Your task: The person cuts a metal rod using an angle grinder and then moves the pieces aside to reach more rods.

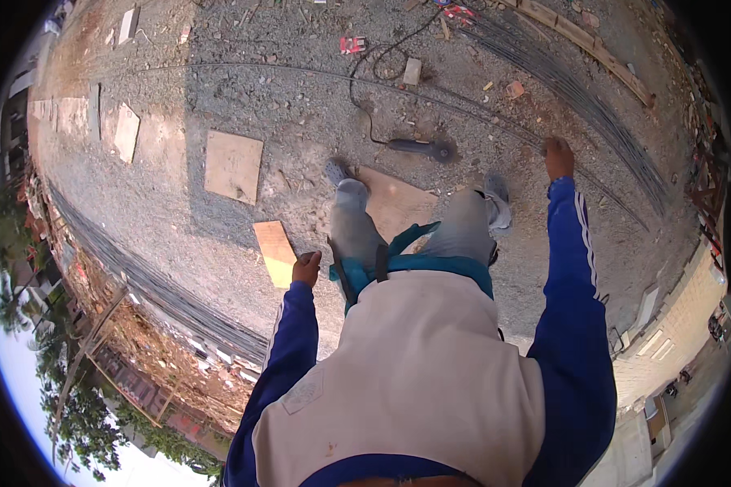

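My right hand [558, 157] is closed around a long thin steel rod [463, 104], held off to my right. The rod runs across the gravel toward the far left, and its other end reaches past my fist to the right. Beside my left hip, my left hand [306, 269] is curled, with a small dark thing at its fingers that I cannot make out. An angle grinder [418, 148] lies on the ground ahead of my feet, its black cord [352, 89] looping away to the far side.
Bundled steel rods [577, 89] lie at the far right, next to a long timber [585, 40]. More rods [138, 272] stretch along the left. Plywood pieces [233, 166] and a board [398, 199] lie around my feet. A small block [413, 71] sits near the cord.
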`<state>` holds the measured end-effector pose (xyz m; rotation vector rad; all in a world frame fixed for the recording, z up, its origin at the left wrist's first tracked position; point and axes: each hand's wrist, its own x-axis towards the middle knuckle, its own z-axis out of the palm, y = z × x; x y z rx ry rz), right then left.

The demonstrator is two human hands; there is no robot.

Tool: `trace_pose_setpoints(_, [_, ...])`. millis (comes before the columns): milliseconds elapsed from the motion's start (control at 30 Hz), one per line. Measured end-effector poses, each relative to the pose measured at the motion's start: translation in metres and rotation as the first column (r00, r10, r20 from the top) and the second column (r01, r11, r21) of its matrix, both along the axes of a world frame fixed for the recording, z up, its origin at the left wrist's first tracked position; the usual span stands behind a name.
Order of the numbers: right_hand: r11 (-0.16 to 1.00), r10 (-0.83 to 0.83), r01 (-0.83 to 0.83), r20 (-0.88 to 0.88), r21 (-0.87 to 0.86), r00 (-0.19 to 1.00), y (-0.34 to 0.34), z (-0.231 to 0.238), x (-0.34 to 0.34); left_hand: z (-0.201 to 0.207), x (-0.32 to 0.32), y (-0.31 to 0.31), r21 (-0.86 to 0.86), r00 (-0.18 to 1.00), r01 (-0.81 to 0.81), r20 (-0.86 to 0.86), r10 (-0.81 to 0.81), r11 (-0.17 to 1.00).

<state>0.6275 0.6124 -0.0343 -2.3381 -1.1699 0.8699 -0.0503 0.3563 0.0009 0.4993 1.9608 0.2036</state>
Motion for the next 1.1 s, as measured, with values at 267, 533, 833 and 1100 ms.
trace_pose_setpoints(267, [0.818,-0.127,0.014,-0.157,-0.576,0.979,-0.114,-0.043,-0.267,-0.013,-0.209,0.251,0.141,0.914,0.353,-0.263,-0.309,0.925])
trace_pose_setpoints(533, [0.842,-0.102,-0.020,-0.196,-0.540,0.975,0.009,-0.184,-0.357,-0.107,-0.136,0.363,0.250,0.943,0.327,-0.015,-0.333,0.912])
trace_pose_setpoints(833, [0.843,-0.301,0.294,0.058,-0.450,0.952,0.212,-0.416,-0.318,-0.323,0.001,0.475,0.389,0.607,0.753,-0.099,-0.788,0.531])
trace_pose_setpoints(1100, [0.960,-0.203,0.235,0.201,-0.150,0.958,0.246,-0.500,-0.286,-0.478,0.011,0.550,0.381,0.330,0.896,-0.230,-0.916,0.227])
